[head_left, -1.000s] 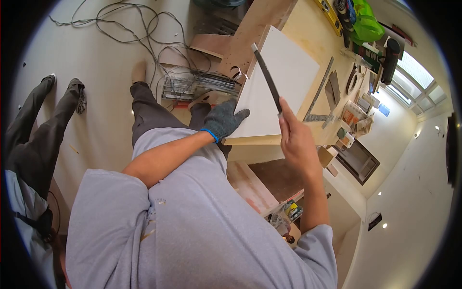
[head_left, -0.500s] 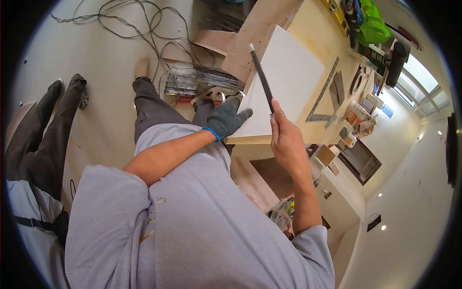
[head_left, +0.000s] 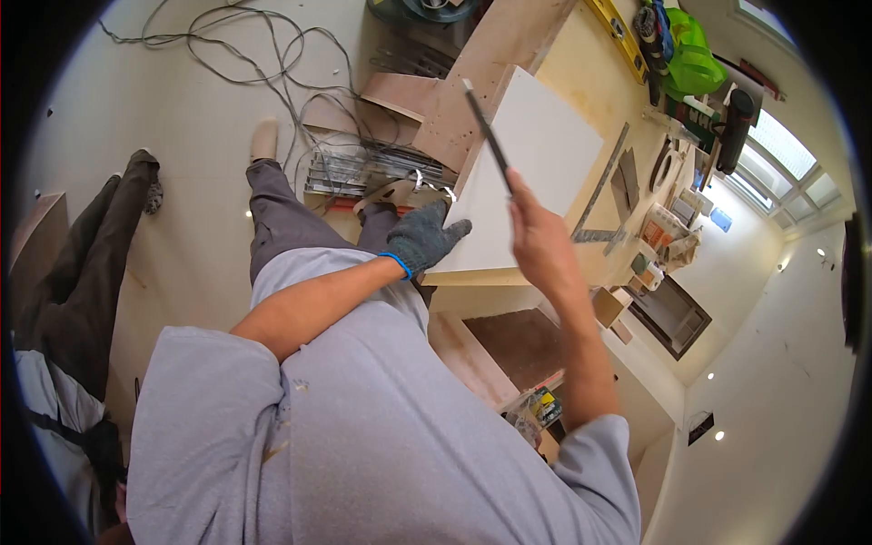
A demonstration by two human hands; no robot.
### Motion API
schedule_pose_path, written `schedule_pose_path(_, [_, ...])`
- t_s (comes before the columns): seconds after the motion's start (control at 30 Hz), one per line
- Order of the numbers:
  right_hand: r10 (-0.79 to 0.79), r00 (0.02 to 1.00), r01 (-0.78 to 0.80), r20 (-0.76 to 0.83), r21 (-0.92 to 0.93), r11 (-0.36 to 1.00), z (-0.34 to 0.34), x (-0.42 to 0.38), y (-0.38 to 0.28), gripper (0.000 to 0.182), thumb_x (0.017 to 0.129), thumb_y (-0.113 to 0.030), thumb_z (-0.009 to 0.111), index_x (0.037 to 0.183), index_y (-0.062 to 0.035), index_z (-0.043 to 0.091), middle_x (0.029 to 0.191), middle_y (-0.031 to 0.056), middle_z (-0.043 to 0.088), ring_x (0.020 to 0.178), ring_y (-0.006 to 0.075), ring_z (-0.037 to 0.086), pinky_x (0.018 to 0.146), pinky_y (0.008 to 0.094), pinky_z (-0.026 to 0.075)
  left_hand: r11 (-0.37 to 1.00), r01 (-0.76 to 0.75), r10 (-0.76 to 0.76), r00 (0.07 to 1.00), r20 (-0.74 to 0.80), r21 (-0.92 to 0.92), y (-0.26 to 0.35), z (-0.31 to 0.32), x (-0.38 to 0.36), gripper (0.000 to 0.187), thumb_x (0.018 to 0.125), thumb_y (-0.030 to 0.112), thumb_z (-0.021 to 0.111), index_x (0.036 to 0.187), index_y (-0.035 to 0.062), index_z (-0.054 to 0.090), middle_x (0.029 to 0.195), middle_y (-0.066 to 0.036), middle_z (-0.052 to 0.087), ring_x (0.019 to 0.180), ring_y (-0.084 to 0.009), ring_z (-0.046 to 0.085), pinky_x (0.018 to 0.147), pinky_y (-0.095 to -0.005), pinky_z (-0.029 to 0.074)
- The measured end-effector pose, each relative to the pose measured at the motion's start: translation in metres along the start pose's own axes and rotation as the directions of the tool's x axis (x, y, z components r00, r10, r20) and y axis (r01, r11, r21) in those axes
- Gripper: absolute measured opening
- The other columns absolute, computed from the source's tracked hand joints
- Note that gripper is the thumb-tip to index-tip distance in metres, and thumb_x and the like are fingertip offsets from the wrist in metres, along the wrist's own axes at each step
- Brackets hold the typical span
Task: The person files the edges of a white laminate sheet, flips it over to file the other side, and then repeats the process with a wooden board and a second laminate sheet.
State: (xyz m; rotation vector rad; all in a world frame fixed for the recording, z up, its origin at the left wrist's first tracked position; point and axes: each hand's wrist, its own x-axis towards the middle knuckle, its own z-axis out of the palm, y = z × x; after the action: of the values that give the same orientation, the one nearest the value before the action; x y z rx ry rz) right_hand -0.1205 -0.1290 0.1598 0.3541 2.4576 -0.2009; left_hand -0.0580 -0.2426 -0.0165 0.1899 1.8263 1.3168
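My left hand [head_left: 425, 238], in a dark grey glove with a blue cuff, lies on the near left corner of a white board [head_left: 536, 168], thumb apart from the fingers. My right hand [head_left: 542, 238] is bare and wrapped round the end of a long, thin dark bar [head_left: 489, 134] with a light tip. The bar is held over the board and points away from me. Beneath the white board is a yellowish worktable [head_left: 490, 276]. A metal square [head_left: 601, 195] rests on the table to the right of the board.
Another person's legs [head_left: 100, 245] are at the left. Cables [head_left: 282, 64] lie on the floor near metal strips [head_left: 350, 168]. A wooden plank [head_left: 481, 82] adjoins the board. Farther along the table are a yellow level [head_left: 619, 38] and a green bag [head_left: 692, 59].
My right hand and the bar have shifted slightly left. The left glove stays on the board's corner. The view has moved a little, and the other person's feet are closer together.
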Motion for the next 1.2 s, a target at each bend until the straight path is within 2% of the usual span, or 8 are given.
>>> schedule_pose_path(0.2, [-0.009, 0.998, 0.021, -0.065, 0.187, 0.982, -0.037, 0.021, 0.009, 0.042, 0.103, -0.025, 0.046, 0.143, -0.012, 0.05, 0.091, 0.0307, 0.067, 0.085, 0.0483, 0.065, 0.078, 0.0535, 0.05, 1.0, -0.006, 0.006, 1.0, -0.007, -0.03, -0.015, 0.017, 0.008, 0.064, 0.087, 0.06, 0.06, 0.109, 0.0001, 0.063, 0.106, -0.026, 0.066, 0.1, -0.0423, 0.064, 0.087, -0.0512, 0.049])
schedule_pose_path(0.33, [0.129, 0.981, -0.114, 0.143, -0.107, 0.988, -0.005, 0.035, -0.019, 0.041, 0.103, -0.024, 0.047, 0.142, -0.0119, 0.051, 0.101, 0.0303, 0.067, 0.095, 0.0471, 0.066, 0.085, 0.0513, 0.05, 1.0, -0.014, 0.014, 1.0, -0.008, -0.001, -0.007, 0.011, 0.004, 0.063, 0.088, 0.059, 0.06, 0.109, 0.0002, 0.062, 0.106, -0.027, 0.066, 0.099, -0.0426, 0.064, 0.086, -0.0515, 0.05])
schedule_pose_path(0.43, [-0.087, 0.995, 0.088, -0.044, 0.007, 0.996, -0.016, 0.034, 0.01, 0.041, 0.103, -0.024, 0.047, 0.142, -0.0113, 0.052, 0.103, 0.03, 0.067, 0.096, 0.0467, 0.066, 0.086, 0.0497, 0.051, 1.0, -0.011, 0.011, 1.0, -0.015, 0.009, 0.002, -0.003, 0.004, 0.063, 0.088, 0.059, 0.06, 0.111, 0.0, 0.062, 0.106, -0.027, 0.066, 0.1, -0.0425, 0.064, 0.087, -0.051, 0.05])
schedule_pose_path(0.5, [0.152, 0.984, -0.164, 0.088, 0.155, 0.974, -0.057, 0.025, -0.006, 0.041, 0.105, -0.024, 0.047, 0.144, -0.012, 0.05, 0.13, 0.0233, 0.062, 0.121, 0.0375, 0.061, 0.103, 0.0396, 0.046, 1.0, 0.017, -0.017, 1.0, -0.002, -0.012, -0.01, 0.014, 0.006, 0.063, 0.088, 0.058, 0.06, 0.113, -0.0002, 0.062, 0.106, -0.027, 0.066, 0.101, -0.0424, 0.064, 0.087, -0.0509, 0.049])
schedule_pose_path(0.63, [0.223, 0.942, -0.196, 0.251, -0.127, 0.972, -0.011, 0.045, -0.028, 0.042, 0.104, -0.025, 0.047, 0.144, -0.0112, 0.05, 0.127, 0.0252, 0.062, 0.12, 0.0416, 0.058, 0.103, 0.0419, 0.046, 1.0, -0.008, 0.008, 1.0, 0.019, 0.001, -0.005, 0.008, 0.005, 0.063, 0.088, 0.057, 0.06, 0.115, -0.0001, 0.062, 0.107, -0.028, 0.066, 0.101, -0.0424, 0.064, 0.088, -0.051, 0.049])
schedule_pose_path(0.77, [-0.114, 0.992, 0.117, -0.049, 0.061, 0.991, -0.034, 0.022, 0.012, 0.041, 0.103, -0.023, 0.045, 0.141, -0.0108, 0.052, 0.102, 0.0289, 0.067, 0.093, 0.0483, 0.064, 0.084, 0.0509, 0.05, 1.0, -0.019, 0.019, 1.0, -0.011, -0.023, -0.009, 0.01, 0.009, 0.062, 0.088, 0.057, 0.061, 0.113, -0.0002, 0.063, 0.105, -0.027, 0.066, 0.1, -0.0425, 0.064, 0.086, -0.0514, 0.05])
schedule_pose_path(0.9, [0.195, 0.97, -0.19, 0.145, -0.045, 0.981, -0.001, -0.01, -0.012, 0.041, 0.103, -0.024, 0.047, 0.143, -0.0125, 0.051, 0.093, 0.0275, 0.068, 0.086, 0.0471, 0.064, 0.077, 0.0525, 0.049, 0.999, -0.033, 0.033, 0.999, -0.029, -0.02, -0.011, 0.014, 0.007, 0.06, 0.088, 0.056, 0.062, 0.109, -0.0003, 0.063, 0.104, -0.027, 0.067, 0.099, -0.0431, 0.064, 0.085, -0.0517, 0.05])
schedule_pose_path(1.2, [0.088, 0.991, -0.097, 0.099, 0.086, 0.992, 0.016, -0.044, -0.006, 0.042, 0.102, -0.021, 0.05, 0.141, -0.0086, 0.051, 0.096, 0.0283, 0.067, 0.089, 0.047, 0.065, 0.08, 0.051, 0.051, 0.996, 0.025, -0.04, 0.983, 0.179, 0.084, 0.003, -0.01, -0.01, 0.066, 0.088, 0.061, 0.057, 0.109, -0.001, 0.065, 0.106, -0.028, 0.067, 0.099, -0.0427, 0.066, 0.087, -0.0499, 0.051])
